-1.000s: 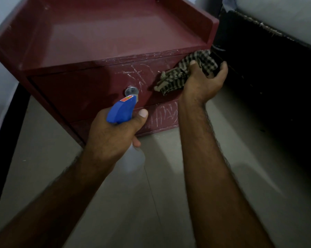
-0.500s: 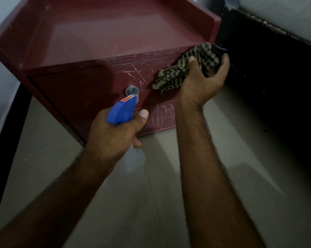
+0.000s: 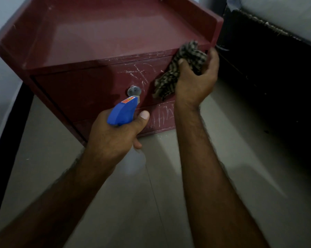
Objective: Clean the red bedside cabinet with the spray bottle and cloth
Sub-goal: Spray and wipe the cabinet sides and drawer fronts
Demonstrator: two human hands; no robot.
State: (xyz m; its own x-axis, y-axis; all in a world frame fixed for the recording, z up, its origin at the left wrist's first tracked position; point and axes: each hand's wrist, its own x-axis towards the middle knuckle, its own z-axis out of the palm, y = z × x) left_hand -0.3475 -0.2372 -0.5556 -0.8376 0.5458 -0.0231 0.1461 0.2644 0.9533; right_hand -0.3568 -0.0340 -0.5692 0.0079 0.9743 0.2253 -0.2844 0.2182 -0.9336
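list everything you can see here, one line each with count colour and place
bedside cabinet: one, red, upper centre, standing on the floor
drawer knob: one, silver, middle of the upper drawer front
scratch marks: many, whitish, right part of both drawer fronts
spray bottle: one, blue head with a clear body, in front of the drawers
cloth: one, dark and beige check, at the cabinet's front right top corner
floor: pale tiles, lower half
bed frame: one, dark, right of the cabinet
left hand: one, grips the spray bottle
right hand: one, grips the cloth
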